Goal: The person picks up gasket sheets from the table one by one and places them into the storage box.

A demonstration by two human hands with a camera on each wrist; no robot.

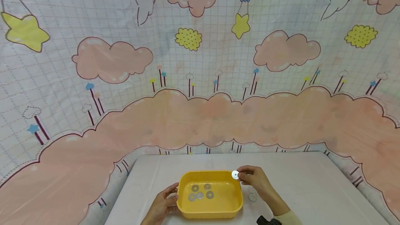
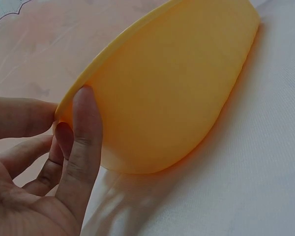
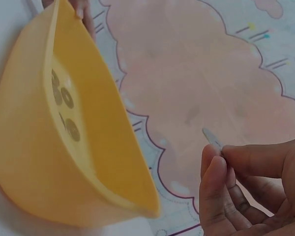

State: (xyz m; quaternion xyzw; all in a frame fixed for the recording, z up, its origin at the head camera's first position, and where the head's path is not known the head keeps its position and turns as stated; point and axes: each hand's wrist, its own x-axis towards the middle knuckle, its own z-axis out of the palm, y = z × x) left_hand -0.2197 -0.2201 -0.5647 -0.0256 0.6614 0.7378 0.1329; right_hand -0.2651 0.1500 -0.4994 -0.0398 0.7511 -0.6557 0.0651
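A yellow plastic tray (image 1: 209, 214) stands on the white table. My left hand (image 1: 160, 205) grips its left edge, and in the left wrist view the thumb (image 2: 87, 115) lies against the outer wall near the rim. Several flat metal washers (image 1: 209, 194) lie on the tray's floor, mostly toward the left. Just over the tray's far right corner, my right hand (image 1: 254, 177) pinches one metal washer (image 1: 234, 174) between thumb and fingertips. The right wrist view shows that washer (image 3: 212, 138) edge-on, apart from the tray wall.
More washers (image 1: 252, 197) lie on the table right of the tray, partly beside the right forearm. The white tabletop (image 1: 312, 183) extends to both sides. A patterned cloth (image 1: 218, 121) with clouds and stars hangs behind. A black device (image 1: 268, 221) sits at the right wrist.
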